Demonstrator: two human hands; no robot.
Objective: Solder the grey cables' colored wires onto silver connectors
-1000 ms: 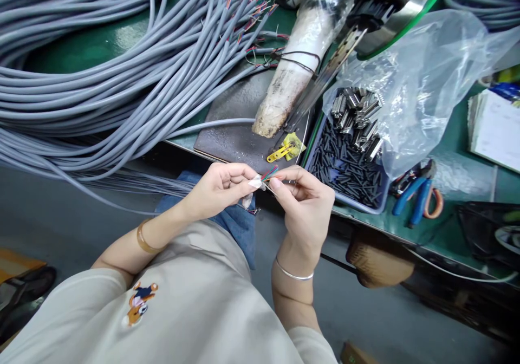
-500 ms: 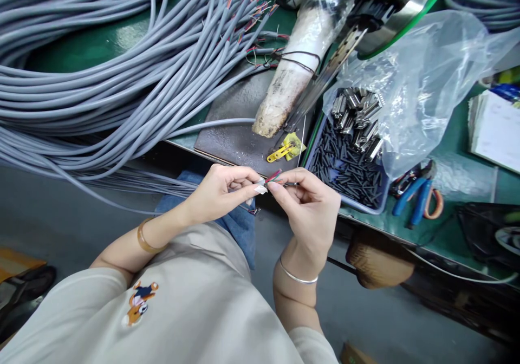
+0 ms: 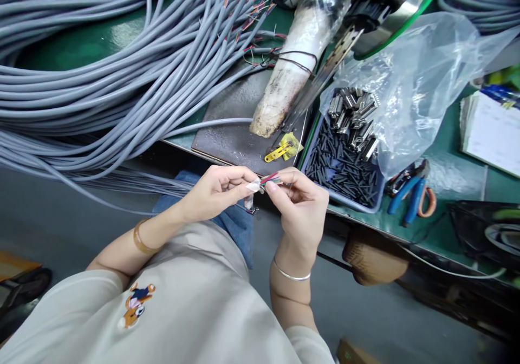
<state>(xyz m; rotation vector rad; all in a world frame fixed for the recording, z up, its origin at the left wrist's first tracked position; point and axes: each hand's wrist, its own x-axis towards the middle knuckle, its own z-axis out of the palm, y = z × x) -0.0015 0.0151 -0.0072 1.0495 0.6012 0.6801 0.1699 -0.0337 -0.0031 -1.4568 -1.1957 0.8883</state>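
Wires (image 3: 270, 179): thin, multicolored, just off bin's (image 3: 353, 206) near-left corner, short of bench (image 3: 450, 185) edge
Left hand (image 3: 221, 190): fingertips pinch wires; white bit there, can't tell what
Right hand (image 3: 303, 207): thumb and index pinch wire ends
Gap: between bench edge and shirt (image 3: 195, 299), hands in it
Bin: blue, rectangular; black tubes (image 3: 337, 163), shiny metal connectors (image 3: 355, 117)
In the way: smooth grey cables (image 3: 122, 93) left of bin, crusty white pipe (image 3: 284, 77) behind-left, crinkled clear bag (image 3: 422, 82) over rear-right, pliers (image 3: 415, 199) right
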